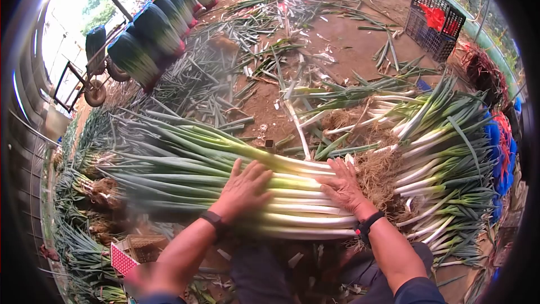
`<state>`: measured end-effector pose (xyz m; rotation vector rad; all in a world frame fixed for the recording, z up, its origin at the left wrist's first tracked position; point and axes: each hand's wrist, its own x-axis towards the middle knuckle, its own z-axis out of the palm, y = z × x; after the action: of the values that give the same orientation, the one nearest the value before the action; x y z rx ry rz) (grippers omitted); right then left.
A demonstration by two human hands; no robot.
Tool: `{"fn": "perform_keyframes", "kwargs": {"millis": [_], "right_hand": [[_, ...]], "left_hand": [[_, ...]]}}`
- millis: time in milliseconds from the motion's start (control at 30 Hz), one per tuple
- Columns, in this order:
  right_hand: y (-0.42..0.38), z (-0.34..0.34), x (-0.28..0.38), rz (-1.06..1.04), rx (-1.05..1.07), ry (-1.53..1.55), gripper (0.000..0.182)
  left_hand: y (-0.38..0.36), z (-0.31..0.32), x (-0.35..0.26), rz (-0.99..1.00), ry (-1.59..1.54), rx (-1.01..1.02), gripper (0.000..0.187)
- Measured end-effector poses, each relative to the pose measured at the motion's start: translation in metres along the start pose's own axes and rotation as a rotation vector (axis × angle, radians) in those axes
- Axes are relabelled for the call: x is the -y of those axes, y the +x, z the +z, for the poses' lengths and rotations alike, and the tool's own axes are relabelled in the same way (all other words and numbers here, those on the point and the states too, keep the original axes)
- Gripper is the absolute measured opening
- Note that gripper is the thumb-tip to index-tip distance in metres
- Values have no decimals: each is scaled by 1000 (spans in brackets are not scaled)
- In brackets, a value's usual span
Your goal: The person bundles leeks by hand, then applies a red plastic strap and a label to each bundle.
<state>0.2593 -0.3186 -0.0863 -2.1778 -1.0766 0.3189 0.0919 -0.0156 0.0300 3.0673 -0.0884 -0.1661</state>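
Note:
A wide row of long leeks (306, 205) lies across in front of me, white stems to the right and green leaves to the left. My left hand (244, 188) rests on the stems near where white turns to green, its fingers stretched out. Further right, my right hand (344, 187) lies with spread fingers on the white ends. Just beyond it is a tangle of brown roots (379, 177), belonging to a pile of untrimmed leeks (444, 191) on the right side. The palms are hidden from view.
More leeks (84, 191) are stacked along the left side. Cut leaf scraps (202, 87) litter the dirt floor. Tied leek bundles (140, 59) sit on a wheeled cart at the upper left. A black crate (433, 25) with red plastic stands at the upper right.

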Motion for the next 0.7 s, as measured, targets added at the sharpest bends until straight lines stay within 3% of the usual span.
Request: {"fn": "perform_keyframes", "kwargs": {"millis": [100, 333, 433, 567, 633, 700], "right_hand": [[-2, 2, 3, -30, -11, 12, 33], [1, -2, 20, 35, 120, -39, 40], [8, 4, 12, 58, 122, -51, 45], [-6, 10, 11, -26, 9, -181, 43], [-17, 7, 27, 16, -169, -384, 32], [-27, -1, 36, 71, -203, -366, 28]], "left_hand": [[2, -2, -2, 75, -7, -97, 57], [12, -13, -10, 10, -139, 86, 55], [18, 3, -4, 10, -163, 15, 55], [11, 7, -7, 4, -85, -70, 57], [11, 6, -12, -1, 14, -139, 55], [12, 3, -16, -12, 1, -135, 54]]}}
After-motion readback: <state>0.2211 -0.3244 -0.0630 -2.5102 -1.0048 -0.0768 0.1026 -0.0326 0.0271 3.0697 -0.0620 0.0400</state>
